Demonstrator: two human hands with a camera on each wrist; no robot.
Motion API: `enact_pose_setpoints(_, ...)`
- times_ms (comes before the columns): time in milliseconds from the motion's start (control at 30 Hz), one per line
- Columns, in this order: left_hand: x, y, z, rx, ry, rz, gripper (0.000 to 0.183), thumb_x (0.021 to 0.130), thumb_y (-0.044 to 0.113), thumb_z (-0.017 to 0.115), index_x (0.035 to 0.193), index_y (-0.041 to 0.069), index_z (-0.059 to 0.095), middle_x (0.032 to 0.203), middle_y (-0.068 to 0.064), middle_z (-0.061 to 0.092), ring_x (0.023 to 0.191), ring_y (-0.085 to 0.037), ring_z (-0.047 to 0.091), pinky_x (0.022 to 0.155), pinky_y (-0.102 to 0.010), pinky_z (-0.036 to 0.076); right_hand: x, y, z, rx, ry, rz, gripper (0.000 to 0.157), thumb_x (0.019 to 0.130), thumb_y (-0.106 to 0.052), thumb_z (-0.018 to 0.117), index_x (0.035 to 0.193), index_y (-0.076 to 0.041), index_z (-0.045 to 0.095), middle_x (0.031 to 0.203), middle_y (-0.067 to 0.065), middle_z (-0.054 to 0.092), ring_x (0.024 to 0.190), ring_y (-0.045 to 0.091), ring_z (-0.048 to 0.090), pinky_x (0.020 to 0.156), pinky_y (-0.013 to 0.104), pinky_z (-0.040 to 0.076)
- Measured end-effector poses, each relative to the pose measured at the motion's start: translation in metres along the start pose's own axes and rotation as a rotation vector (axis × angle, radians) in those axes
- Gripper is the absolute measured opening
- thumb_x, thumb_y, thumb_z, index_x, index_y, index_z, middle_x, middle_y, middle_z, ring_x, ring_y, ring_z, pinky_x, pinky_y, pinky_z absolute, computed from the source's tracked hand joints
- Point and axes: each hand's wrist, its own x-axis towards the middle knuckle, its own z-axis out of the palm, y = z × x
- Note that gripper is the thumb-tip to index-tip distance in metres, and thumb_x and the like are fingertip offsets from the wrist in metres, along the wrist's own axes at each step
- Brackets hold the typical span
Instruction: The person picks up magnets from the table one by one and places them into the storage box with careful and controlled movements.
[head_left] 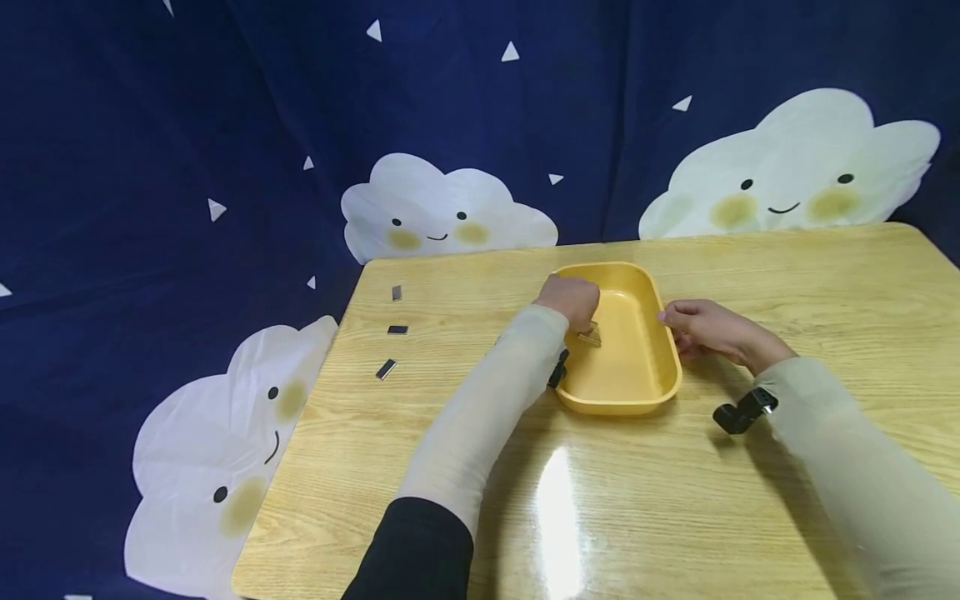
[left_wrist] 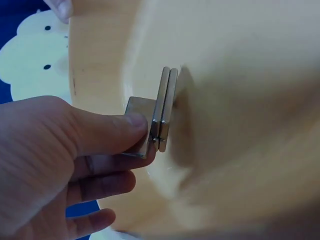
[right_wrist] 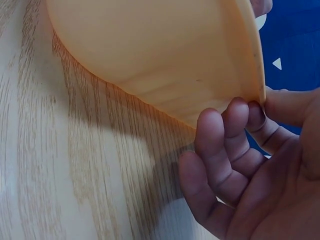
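Observation:
My left hand (head_left: 572,300) reaches over the left side of a yellow-orange plastic tray (head_left: 630,358). Between thumb and fingers it pinches a small, flat, shiny metal block (left_wrist: 139,107). Two similar metal blocks (left_wrist: 165,100) stand side by side against the end of the pinched one, inside the tray; they look like bar magnets. My right hand (head_left: 708,333) holds the tray's right rim. In the right wrist view, its thumb is on the inner side of the rim and its curled fingers (right_wrist: 210,132) lie against the outer wall.
Three small dark metal blocks lie apart in a column on the table's left part: a far one (head_left: 397,293), a middle one (head_left: 397,330) and a near one (head_left: 386,369). The wooden table (head_left: 337,467) ends at a dark blue cloth (head_left: 465,92) with printed clouds.

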Motion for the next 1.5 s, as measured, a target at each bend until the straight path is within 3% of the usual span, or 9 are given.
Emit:
enact_pose_setpoints(133,0.001,-0.002,0.000,-0.033,-0.010,-0.007,0.032,0.095,0.028,0.064,0.066,0.022,0.052,0.074,0.007,0.056,0.077,-0.011,0.052,0.091,-0.036,0.047,-0.001,-0.003,0.000,0.003,-0.001,-0.001,0.026,0.107,-0.030,0.043,0.092,-0.010,0.050,0.071,-0.002,0.045,0.072,0.012,0.061,0.070,0.034,0.057)
enact_pose_setpoints(300,0.001,-0.002,-0.002,-0.069,-0.040,-0.003,0.032,0.096,0.015,0.054,0.065,0.020,0.048,0.068,0.004,0.044,0.070,-0.014,0.043,0.072,-0.030,0.040,0.001,-0.004,0.001,-0.003,0.011,-0.003,0.025,0.107,-0.029,0.043,0.091,-0.011,0.050,0.075,-0.001,0.047,0.073,0.011,0.061,0.070,0.033,0.057)
enact_pose_setpoints(667,0.006,0.007,-0.004,-0.044,-0.113,-0.013,0.032,0.098,0.012,0.045,0.066,0.019,0.043,0.068,0.001,0.035,0.064,-0.014,0.032,0.059,-0.027,0.030,-0.001,-0.008,0.005,0.042,0.010,-0.032,0.024,0.106,-0.027,0.044,0.089,-0.012,0.053,0.076,-0.005,0.054,0.071,0.008,0.064,0.067,0.029,0.056)
enact_pose_setpoints(1033,0.005,0.007,0.000,-0.118,-0.076,0.026,0.034,0.091,0.010,0.056,0.061,0.020,0.043,0.064,0.005,0.038,0.064,-0.011,0.036,0.057,-0.023,0.031,-0.004,-0.008,0.004,0.031,0.021,-0.009,0.023,0.106,-0.026,0.044,0.090,-0.010,0.052,0.074,-0.002,0.051,0.071,0.010,0.064,0.068,0.031,0.056)
enact_pose_setpoints(1133,0.004,0.011,0.000,-0.047,-0.064,0.030,0.031,0.092,0.012,0.057,0.065,0.020,0.045,0.069,0.005,0.042,0.069,-0.012,0.039,0.060,-0.025,0.035,-0.005,-0.008,0.004,0.024,0.019,-0.008,0.025,0.106,-0.026,0.044,0.087,-0.011,0.050,0.073,-0.002,0.048,0.070,0.010,0.062,0.067,0.031,0.056)
enact_pose_setpoints(1300,0.005,0.020,0.000,0.125,0.005,0.067,0.026,0.095,0.015,0.056,0.071,0.022,0.051,0.081,0.008,0.054,0.076,-0.011,0.045,0.077,-0.030,0.044,-0.005,-0.006,0.004,0.021,0.027,-0.007,0.026,0.106,-0.027,0.044,0.085,-0.013,0.050,0.072,-0.003,0.047,0.069,0.009,0.061,0.067,0.030,0.055)
enact_pose_setpoints(1500,0.007,0.025,0.003,0.189,0.012,0.077,0.021,0.093,0.016,0.061,0.074,0.024,0.054,0.084,0.010,0.059,0.077,-0.010,0.045,0.089,-0.032,0.043,-0.003,-0.002,0.003,0.015,0.029,-0.002,0.026,0.106,-0.029,0.044,0.087,-0.013,0.051,0.072,-0.004,0.047,0.069,0.009,0.060,0.067,0.030,0.054)
